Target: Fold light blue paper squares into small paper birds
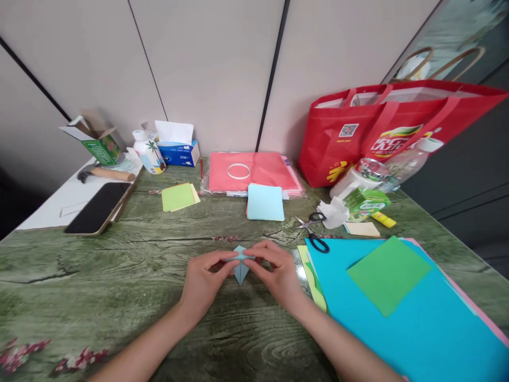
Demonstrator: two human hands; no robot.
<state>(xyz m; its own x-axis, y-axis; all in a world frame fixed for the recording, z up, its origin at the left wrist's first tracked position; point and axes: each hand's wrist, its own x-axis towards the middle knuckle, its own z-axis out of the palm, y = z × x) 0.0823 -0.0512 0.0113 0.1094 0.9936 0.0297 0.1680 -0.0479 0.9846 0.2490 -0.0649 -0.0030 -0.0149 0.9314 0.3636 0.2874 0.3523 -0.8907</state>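
Observation:
A small folded piece of light blue paper [240, 273] is held between my two hands over the middle of the table. It has a pointed, kite-like shape with a crease down its centre, and its lower tip points toward me. My left hand [204, 278] pinches its left side between thumb and fingers. On the right side, my right hand [278, 270] pinches it the same way, so fingertips cover parts of both edges. Beyond my hands lies a stack of light blue square paper [265, 202].
Scissors [312, 231] lie beside large blue sheets [358, 329] topped by a green square [389, 276]. Farther back are a red bag [330, 138], a packet of pink paper [254, 170], a tissue box [178, 153] and a bottle [149, 154]. A phone [99, 208] and hammer [105, 173] are left.

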